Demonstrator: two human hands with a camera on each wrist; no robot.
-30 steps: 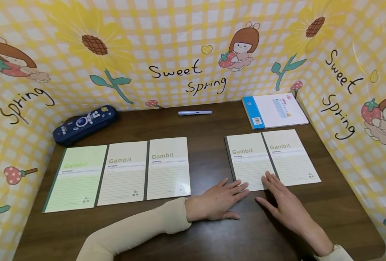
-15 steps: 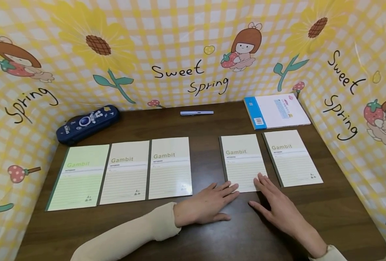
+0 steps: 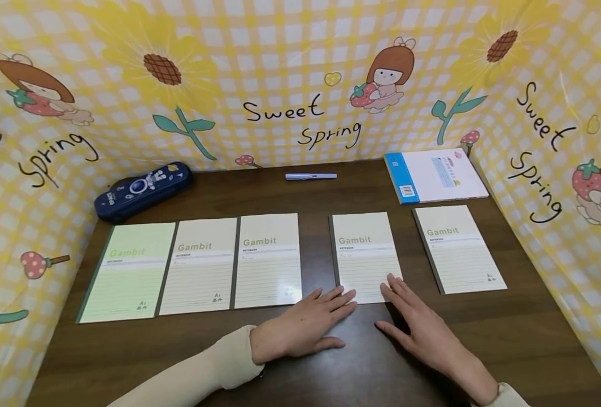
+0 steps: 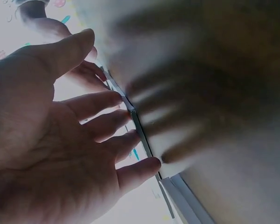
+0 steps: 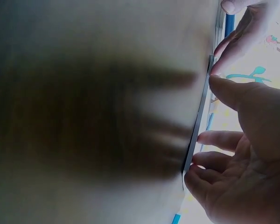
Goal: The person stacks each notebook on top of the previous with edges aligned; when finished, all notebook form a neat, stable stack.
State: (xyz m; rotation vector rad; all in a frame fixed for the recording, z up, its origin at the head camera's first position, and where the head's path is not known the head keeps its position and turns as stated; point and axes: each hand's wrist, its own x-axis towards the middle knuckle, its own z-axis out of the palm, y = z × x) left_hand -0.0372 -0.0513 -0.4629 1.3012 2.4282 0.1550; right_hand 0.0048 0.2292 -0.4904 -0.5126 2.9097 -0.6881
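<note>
A cream "Gambit" notebook (image 3: 364,249) with a dark spine lies flat on the brown table (image 3: 361,373). At its lower left corner my left hand (image 3: 300,325) touches it with outstretched fingers. My right hand (image 3: 427,330) rests its fingertips on the lower right corner, thumb spread on the table. In the left wrist view the left hand (image 4: 70,140) has its fingers extended to the notebook's edge. The right wrist view has the right hand (image 5: 245,149) with its fingertips along a thin notebook edge. Neither hand is gripping anything.
To the left, a green notebook (image 3: 125,271) and two cream notebooks (image 3: 199,265) (image 3: 270,260) form a row. Another cream notebook (image 3: 458,249) lies right. Behind are a navy pencil case (image 3: 143,189), a lavender pen (image 3: 310,176) and a white-and-blue book (image 3: 440,175). Patterned cloth (image 3: 280,56) surrounds the table.
Both hands have slid the middle notebook to the left, away from the rightmost one and nearer the left row. A wide gap now separates it from the right notebook.
</note>
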